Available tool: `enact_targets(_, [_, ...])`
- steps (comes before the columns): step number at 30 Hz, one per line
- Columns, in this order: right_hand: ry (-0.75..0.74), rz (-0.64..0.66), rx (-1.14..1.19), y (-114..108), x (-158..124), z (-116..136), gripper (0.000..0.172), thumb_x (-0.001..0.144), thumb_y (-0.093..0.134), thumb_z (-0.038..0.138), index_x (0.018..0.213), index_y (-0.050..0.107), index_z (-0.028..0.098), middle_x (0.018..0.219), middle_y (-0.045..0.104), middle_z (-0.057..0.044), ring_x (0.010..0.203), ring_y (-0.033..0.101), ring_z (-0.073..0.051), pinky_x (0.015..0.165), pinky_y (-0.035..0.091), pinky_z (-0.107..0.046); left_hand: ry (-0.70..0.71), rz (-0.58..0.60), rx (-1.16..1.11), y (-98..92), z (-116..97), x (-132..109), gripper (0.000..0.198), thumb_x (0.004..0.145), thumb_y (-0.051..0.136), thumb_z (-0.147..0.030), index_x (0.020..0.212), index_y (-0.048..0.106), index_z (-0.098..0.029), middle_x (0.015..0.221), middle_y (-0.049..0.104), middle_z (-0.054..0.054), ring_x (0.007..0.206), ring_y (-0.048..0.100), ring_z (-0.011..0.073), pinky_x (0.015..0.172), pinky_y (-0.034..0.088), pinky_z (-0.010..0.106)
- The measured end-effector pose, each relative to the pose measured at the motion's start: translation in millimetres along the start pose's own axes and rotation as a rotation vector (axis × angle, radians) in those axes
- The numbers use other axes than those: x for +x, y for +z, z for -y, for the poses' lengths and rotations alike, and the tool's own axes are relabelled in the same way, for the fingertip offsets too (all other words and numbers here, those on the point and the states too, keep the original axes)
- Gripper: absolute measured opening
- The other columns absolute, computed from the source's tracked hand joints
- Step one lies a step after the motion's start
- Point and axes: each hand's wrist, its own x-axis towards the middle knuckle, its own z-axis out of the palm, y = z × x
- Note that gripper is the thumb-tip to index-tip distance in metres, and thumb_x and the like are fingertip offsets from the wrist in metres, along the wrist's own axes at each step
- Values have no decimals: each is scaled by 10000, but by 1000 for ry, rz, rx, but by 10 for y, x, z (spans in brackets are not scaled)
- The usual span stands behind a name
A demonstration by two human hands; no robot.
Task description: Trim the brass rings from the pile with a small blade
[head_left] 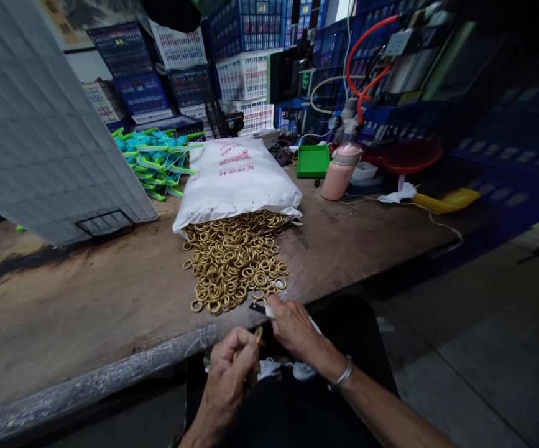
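Note:
Many brass-coloured rings (232,261) spill from the open end of a white printed sack (236,180) onto the brown table. My left hand (232,367), in front of the table edge, is closed on a brass ring (258,335) that shows between thumb and fingers. To its right, my right hand (294,326) is at the near edge of the ring pile, its fingers closed on a small tool with a dark blade-like tip (257,307) and a pale part. A metal bracelet (340,373) circles the right wrist.
A grey-white ribbed panel (55,124) stands at left, near green and teal plastic pieces (157,158). Behind the sack are a green tray (313,161) and a pink bottle (341,173). A yellow scoop-like tray (446,200) lies at right. Stacked crates (248,74) fill the back.

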Motion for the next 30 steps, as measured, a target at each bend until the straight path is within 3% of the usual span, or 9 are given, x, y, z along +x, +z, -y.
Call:
enact_targets(2, [44, -77, 5, -18, 36, -107, 251, 703, 374, 59, 888, 506, 165, 687, 615, -41, 600, 539, -146, 544, 245, -246, -51, 86, -20, -8, 14, -54, 259, 713, 603, -385, 640, 485, -166, 417, 402, -71, 358, 281, 39, 370, 200, 170])
enact_targets(4, [74, -171, 21, -43, 87, -219, 259, 706, 373, 57, 892, 511, 171, 682, 612, -31, 599, 536, -142, 547, 247, -244, -171, 78, -106, -41, 80, -35, 232, 699, 615, -360, 661, 506, -159, 418, 406, -74, 335, 270, 30, 347, 167, 157])
enact_targets(8, [158, -287, 30, -86, 210, -395, 180, 761, 391, 106, 867, 517, 179, 711, 608, -35, 644, 543, -142, 559, 264, -233, -495, -85, -262, -139, 348, 163, 157, 671, 631, -247, 689, 534, -125, 470, 462, -52, 334, 364, 30, 320, 169, 125])
enact_targets(11, [166, -281, 8, -81, 280, -453, 101, 797, 430, 183, 862, 508, 183, 797, 620, -47, 699, 557, -147, 571, 276, -231, -602, -230, -301, -171, 552, 324, 123, 747, 564, -209, 701, 545, -96, 522, 525, -1, 383, 483, 67, 359, 341, 156])
enact_targets(13, [161, -275, -14, -64, 308, -458, 98, 812, 439, 219, 882, 503, 190, 858, 621, -50, 740, 565, -152, 582, 281, -235, -576, -333, -301, -165, 654, 406, 113, 768, 541, -172, 675, 519, -112, 583, 563, 31, 485, 579, 115, 463, 455, 219])
enact_targets(16, [189, -255, -57, -40, 339, -439, 119, 827, 425, 222, 918, 499, 200, 896, 612, -51, 762, 565, -156, 591, 285, -242, -522, -401, -290, -156, 769, 490, 134, 751, 553, -110, 639, 487, -141, 623, 573, 31, 596, 624, 154, 582, 504, 289])
enact_targets(20, [217, -232, -74, -27, 363, -416, 138, 826, 422, 223, 939, 498, 205, 918, 591, -54, 784, 555, -159, 595, 294, -244, -478, -395, -269, -199, 888, 538, 115, 690, 621, -98, 654, 524, -147, 662, 588, 20, 612, 602, 145, 603, 504, 287])
enact_targets(25, [217, -292, -37, -14, 366, -437, 142, 796, 419, 180, 914, 498, 192, 906, 585, -51, 751, 546, -151, 578, 286, -239, -442, -391, -256, -276, 954, 558, 82, 707, 573, -84, 686, 540, -157, 722, 609, 34, 650, 591, 150, 633, 508, 325])
enact_targets(30, [212, -333, 169, -26, 338, -496, 94, 775, 437, 180, 843, 501, 186, 673, 549, 5, 609, 496, -122, 548, 279, -218, -354, -322, -170, -288, 992, 522, 112, 668, 643, -168, 624, 541, -174, 674, 604, 15, 643, 587, 139, 642, 491, 290])
